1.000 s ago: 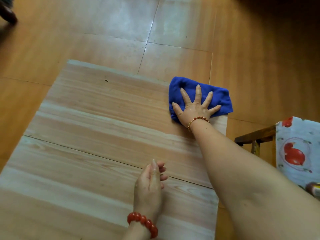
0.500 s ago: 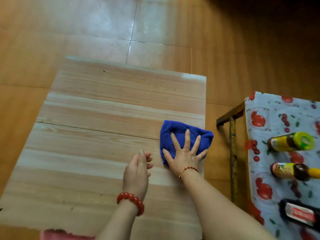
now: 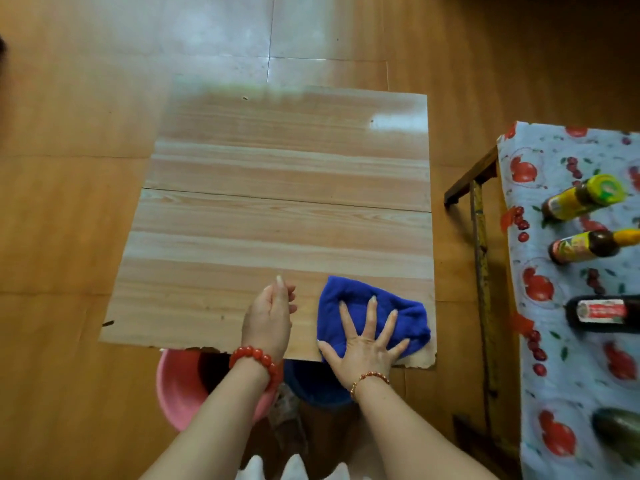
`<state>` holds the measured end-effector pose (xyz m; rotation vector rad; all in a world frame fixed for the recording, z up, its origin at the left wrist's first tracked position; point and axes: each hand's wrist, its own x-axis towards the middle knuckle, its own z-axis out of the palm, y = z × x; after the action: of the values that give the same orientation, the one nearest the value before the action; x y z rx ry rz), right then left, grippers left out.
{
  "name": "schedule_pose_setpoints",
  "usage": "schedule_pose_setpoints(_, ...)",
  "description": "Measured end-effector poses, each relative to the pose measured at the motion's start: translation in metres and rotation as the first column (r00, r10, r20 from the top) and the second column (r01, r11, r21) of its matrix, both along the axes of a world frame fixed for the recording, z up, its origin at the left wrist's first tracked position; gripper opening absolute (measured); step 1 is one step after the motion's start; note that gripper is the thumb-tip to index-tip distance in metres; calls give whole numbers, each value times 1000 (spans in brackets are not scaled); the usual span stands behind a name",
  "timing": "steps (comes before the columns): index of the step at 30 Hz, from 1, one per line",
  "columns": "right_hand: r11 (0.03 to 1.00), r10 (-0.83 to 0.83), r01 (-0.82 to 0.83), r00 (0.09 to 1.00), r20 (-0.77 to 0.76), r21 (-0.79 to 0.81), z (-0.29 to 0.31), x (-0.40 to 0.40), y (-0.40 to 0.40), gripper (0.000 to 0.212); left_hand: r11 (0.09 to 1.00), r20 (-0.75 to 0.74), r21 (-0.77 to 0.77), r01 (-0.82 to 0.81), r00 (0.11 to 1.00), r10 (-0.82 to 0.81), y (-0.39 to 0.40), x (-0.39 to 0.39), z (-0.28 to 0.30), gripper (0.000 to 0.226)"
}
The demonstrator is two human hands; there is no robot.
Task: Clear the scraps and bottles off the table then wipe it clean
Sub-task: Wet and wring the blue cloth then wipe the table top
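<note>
- Head view showed the right hand (image 3: 365, 344) laid flat, fingers spread wide, pressing a blue cloth (image 3: 372, 315) onto the wooden table (image 3: 277, 209) at its near right corner
- Left hand (image 3: 268, 318) rested on its edge on the table just left of the cloth, fingers loosely curled, holding nothing; a red bead bracelet (image 3: 256, 358) sat on that wrist
- Three bottles (image 3: 585, 197) lay on a side table with a fruit-print cover (image 3: 554, 375), well apart to the right
- Pink basin (image 3: 176, 393) and a blue bucket (image 3: 311, 386) stood on the floor under the table's near edge
</note>
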<state>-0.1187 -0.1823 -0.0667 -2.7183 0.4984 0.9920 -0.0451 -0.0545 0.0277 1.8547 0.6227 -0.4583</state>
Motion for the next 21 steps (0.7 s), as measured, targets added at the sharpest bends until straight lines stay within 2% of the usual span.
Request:
schedule_pose_setpoints(6, 992, -120, 120, 993, 2, 31, 16, -22, 46, 65, 999, -28, -2, 34, 999, -34, 26, -29, 9, 47)
schedule_pose_setpoints(9, 971, -199, 193, 979, 31, 138, 28, -33, 72, 64, 998, -28, 27, 53, 998, -52, 41, -37, 15, 42)
schedule_pose_setpoints(11, 940, -251, 237, 968, 27, 247, 35, -32, 87, 56, 997, -46, 49, 63, 997, -61, 49, -39, 21, 38)
schedule_pose_setpoints(13, 840, -392, 360, 920, -4, 407, 48, -23, 100, 41, 987, -86, 113, 110, 991, -100, 59, -42, 26, 40)
schedule_pose_setpoints(15, 571, -568, 507, 812, -134, 646, 66, -11, 107, 30, 950, -135, 255, 182, 979, -152, 64, -42, 36, 46)
schedule_pose_setpoints(16, 415, -613, 533, 763, -207, 737, 73, -6, 109, 29, 938, -165, 292, 188, 976, -144, 65, -40, 41, 55)
schedule_pose_setpoints(17, 326, -610, 503, 759, -227, 801, 83, -1, 109, 30, 941, -208, 282, 188, 969, -131, 64, -37, 45, 65)
schedule_pose_setpoints(18, 301, -593, 426, 784, -182, 853, 90, 4, 108, 32, 963, -253, 222, 153, 963, -95, 64, -36, 45, 72)
schedule_pose_setpoints(19, 338, -564, 354, 818, -114, 872, 98, 9, 109, 34, 983, -277, 144, 110, 959, -67, 68, -33, 44, 72)
schedule_pose_setpoints(21, 318, -509, 307, 854, -112, 897, 109, 16, 111, 32, 999, -316, 10, -41, 948, 42, 75, -29, 41, 53)
